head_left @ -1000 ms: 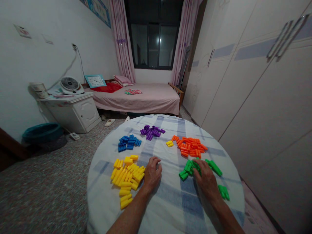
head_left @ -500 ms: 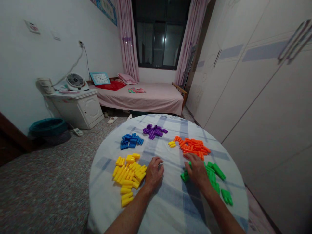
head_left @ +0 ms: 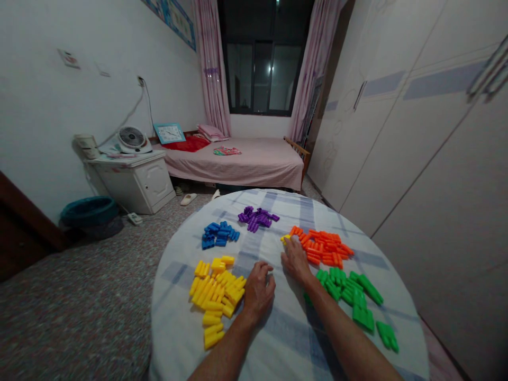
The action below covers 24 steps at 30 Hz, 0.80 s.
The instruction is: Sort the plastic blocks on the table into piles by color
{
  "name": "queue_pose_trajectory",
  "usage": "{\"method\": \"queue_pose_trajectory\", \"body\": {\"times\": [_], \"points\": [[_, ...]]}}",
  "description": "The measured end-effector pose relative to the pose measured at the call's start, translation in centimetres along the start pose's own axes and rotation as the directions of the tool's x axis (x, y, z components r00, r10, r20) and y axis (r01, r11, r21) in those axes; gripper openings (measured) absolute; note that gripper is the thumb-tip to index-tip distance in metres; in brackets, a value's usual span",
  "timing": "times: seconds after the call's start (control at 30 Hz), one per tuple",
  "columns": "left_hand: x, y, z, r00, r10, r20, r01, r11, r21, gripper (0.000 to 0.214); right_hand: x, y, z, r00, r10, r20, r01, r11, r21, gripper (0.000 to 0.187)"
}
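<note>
Yellow blocks (head_left: 216,291), blue blocks (head_left: 219,234), purple blocks (head_left: 257,217), orange blocks (head_left: 325,247) and green blocks (head_left: 353,296) on a blue-checked white tablecloth (head_left: 278,338).

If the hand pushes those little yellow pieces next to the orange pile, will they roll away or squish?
The stray yellow pieces under the right hand look like hard moulded plastic, so they probably won't squish. They seem small and light, so a nudge should move them easily. Their rounded sides might let them roll a bit, though the checked tablecloth would likely slow them.
</note>
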<state>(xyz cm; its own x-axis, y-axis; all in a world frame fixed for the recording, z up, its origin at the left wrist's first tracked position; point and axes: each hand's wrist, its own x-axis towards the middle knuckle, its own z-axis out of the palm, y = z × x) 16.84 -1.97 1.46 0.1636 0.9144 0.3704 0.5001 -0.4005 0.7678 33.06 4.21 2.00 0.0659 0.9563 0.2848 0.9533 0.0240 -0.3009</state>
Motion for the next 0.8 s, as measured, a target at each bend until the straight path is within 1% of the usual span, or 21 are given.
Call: {"method": "queue_pose_trajectory", "body": {"times": [0.1,0.23,0.3,0.43,0.53,0.6,0.7,0.77,0.8], "points": [[0.0,0.0,0.0,1.0,0.002,-0.006,-0.002,1.0,0.006,0.027,-0.4,0.3,0.1,0.999,-0.044,0.019,0.042,0.997,0.069,0.044],[0.1,-0.2,0.1,1.0,0.004,-0.009,-0.004,1.0,0.003,0.027,-0.8,0.4,-0.4,0.994,-0.099,0.045,0.093,0.99,0.109,0.032],[0.1,-0.3,0.2,1.0,0.007,-0.012,-0.007,1.0,-0.007,0.028,-0.6,0.3,-0.6,0.995,-0.096,0.035,0.091,0.988,0.121,0.033],[0.1,-0.6,0.4,1.0,0.012,-0.017,-0.013,1.0,-0.027,0.03,0.3,0.0,-0.6,0.999,-0.037,-0.009,0.037,0.991,0.127,0.044],[0.1,-0.9,0.5,0.999,0.018,-0.027,-0.019,0.999,-0.04,0.029,0.8,-0.5,-0.3,1.0,-0.012,-0.004,0.013,0.988,0.151,0.047],[0.1,-1.0,0.6,0.999,0.021,-0.042,-0.023,0.999,-0.045,0.029,0.6,-0.9,-0.2,0.999,-0.045,0.017,0.041,0.982,0.184,0.044],[0.1,-1.0,0.6,0.997,-0.007,-0.081,0.005,1.0,-0.029,0.034,-0.6,-1.8,-0.2,0.989,-0.137,0.051,0.12,0.96,0.252,0.036],[0.1,-0.9,0.7,0.992,-0.029,-0.119,0.029,1.0,0.004,0.039,-1.9,-2.1,-0.6,0.972,-0.219,0.083,0.174,0.913,0.37,0.033],[0.1,-0.9,0.7,0.991,-0.028,-0.131,0.032,0.999,0.024,0.041,-2.5,-2.1,-0.9,0.961,-0.254,0.107,0.181,0.873,0.453,0.033]]}}
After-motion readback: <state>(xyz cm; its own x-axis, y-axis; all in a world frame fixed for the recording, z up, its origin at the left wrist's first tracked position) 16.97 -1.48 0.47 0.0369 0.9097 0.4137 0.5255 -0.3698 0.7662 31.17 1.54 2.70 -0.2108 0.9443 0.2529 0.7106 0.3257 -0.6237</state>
